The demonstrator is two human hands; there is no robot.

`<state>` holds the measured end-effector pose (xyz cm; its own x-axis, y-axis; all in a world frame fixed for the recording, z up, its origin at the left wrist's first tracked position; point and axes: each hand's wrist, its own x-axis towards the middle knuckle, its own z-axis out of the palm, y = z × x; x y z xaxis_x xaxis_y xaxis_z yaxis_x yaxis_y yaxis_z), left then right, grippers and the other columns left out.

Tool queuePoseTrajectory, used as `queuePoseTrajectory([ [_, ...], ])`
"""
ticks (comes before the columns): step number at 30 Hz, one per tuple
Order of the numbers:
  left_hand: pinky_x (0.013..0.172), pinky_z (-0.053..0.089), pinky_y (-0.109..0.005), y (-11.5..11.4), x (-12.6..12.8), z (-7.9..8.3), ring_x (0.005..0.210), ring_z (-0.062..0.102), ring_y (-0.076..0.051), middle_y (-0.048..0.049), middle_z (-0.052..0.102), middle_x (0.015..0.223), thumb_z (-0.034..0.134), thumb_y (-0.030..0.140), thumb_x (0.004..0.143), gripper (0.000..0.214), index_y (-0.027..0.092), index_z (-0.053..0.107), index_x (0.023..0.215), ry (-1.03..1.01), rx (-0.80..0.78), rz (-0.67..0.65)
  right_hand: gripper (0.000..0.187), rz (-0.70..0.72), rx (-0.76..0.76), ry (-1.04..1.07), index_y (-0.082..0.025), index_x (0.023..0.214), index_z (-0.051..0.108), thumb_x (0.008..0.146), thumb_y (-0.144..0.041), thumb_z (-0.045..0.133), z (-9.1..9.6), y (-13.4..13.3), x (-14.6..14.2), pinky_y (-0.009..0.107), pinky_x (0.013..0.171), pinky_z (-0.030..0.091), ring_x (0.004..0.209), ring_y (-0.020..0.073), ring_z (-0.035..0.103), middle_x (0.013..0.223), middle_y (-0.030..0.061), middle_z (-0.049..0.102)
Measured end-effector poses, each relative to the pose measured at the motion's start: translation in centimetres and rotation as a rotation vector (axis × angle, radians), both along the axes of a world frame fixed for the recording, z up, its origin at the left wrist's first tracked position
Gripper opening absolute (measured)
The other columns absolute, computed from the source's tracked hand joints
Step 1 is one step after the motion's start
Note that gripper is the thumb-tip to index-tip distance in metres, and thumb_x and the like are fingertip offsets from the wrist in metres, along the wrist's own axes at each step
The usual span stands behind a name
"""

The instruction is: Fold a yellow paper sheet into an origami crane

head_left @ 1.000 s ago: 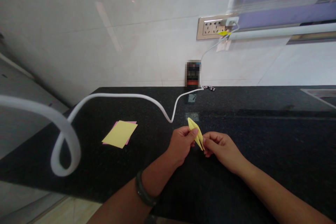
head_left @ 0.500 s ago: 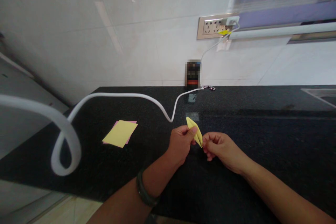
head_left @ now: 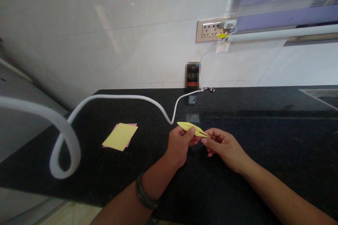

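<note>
Both hands hold a narrow folded yellow paper (head_left: 190, 128) just above the black counter (head_left: 264, 137). My left hand (head_left: 181, 144), with a dark bangle on its wrist, pinches the paper's middle between thumb and fingers. My right hand (head_left: 223, 146) pinches its pointed right tip. The paper lies almost level, its other point sticking out to the left.
Flat yellow and pink paper sheets (head_left: 120, 136) lie on the counter to the left. A white cable (head_left: 113, 96) loops across the counter to a dark device (head_left: 192, 75) standing against the tiled wall, under a socket strip (head_left: 211, 30). A sink edge (head_left: 319, 93) shows at the far right.
The folded paper has turned from standing steeply to lying nearly level. Both hands rose slightly, keeping their pinch.
</note>
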<state>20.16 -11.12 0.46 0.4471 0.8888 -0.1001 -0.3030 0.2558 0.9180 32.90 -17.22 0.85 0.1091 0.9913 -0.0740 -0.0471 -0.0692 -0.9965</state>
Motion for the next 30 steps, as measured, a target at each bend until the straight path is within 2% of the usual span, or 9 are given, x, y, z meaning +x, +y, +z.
queuePoseTrajectory([
  [8, 0.053, 0.043, -0.020, -0.2, -0.3, -0.1, 0.058, 0.057, -0.010, -0.0040, 0.061, 0.071, 0.067, 0.025, 0.061, 0.023, 0.011, 0.055, 0.075, 0.024, -0.007, -0.043, 0.016, -0.130, 0.118, 0.058, -0.017, 0.079, 0.054, 0.072, -0.031, 0.058, -0.5, 0.3, 0.5, 0.021, 0.046, 0.041, 0.047, 0.0072, 0.047, 0.056, -0.0037, 0.051],
  [15, 0.053, 0.041, -0.019, -0.2, -0.4, 0.2, 0.053, 0.053, -0.006, -0.0011, 0.057, 0.063, 0.063, 0.021, 0.066, 0.017, 0.010, 0.057, 0.078, -0.182, -0.288, -0.253, 0.012, -0.060, 0.188, 0.067, -0.017, 0.079, 0.056, 0.072, -0.027, 0.058, -0.2, 0.0, -0.2, 0.022, 0.052, 0.043, 0.053, 0.0085, 0.050, 0.063, -0.0020, 0.054],
  [18, 0.051, 0.039, -0.018, -0.1, -0.5, 0.2, 0.051, 0.052, -0.005, -0.0003, 0.056, 0.061, 0.061, 0.020, 0.068, 0.016, 0.009, 0.057, 0.079, -0.222, -0.351, -0.292, 0.011, -0.076, 0.193, 0.037, -0.017, 0.076, 0.056, 0.074, -0.028, 0.055, -0.1, 0.0, -0.4, 0.022, 0.051, 0.042, 0.052, 0.0084, 0.049, 0.061, -0.0019, 0.055],
  [26, 0.050, 0.037, -0.018, -0.2, -0.5, -0.1, 0.051, 0.051, -0.006, -0.0001, 0.055, 0.060, 0.063, 0.022, 0.066, 0.018, 0.010, 0.056, 0.077, -0.176, -0.334, -0.296, 0.012, -0.213, 0.150, -0.082, -0.017, 0.071, 0.054, 0.074, -0.029, 0.054, -0.1, -0.1, -0.6, 0.022, 0.047, 0.039, 0.047, 0.0087, 0.048, 0.055, -0.0023, 0.053],
  [30, 0.051, 0.038, -0.019, -0.3, -0.4, -0.1, 0.052, 0.051, -0.006, 0.0000, 0.055, 0.062, 0.064, 0.024, 0.065, 0.020, 0.011, 0.056, 0.078, -0.161, -0.310, -0.274, 0.018, -0.236, 0.149, -0.138, -0.017, 0.065, 0.053, 0.077, -0.031, 0.050, 0.1, -0.2, -0.7, 0.023, 0.049, 0.040, 0.048, 0.0098, 0.048, 0.053, -0.0016, 0.052],
])
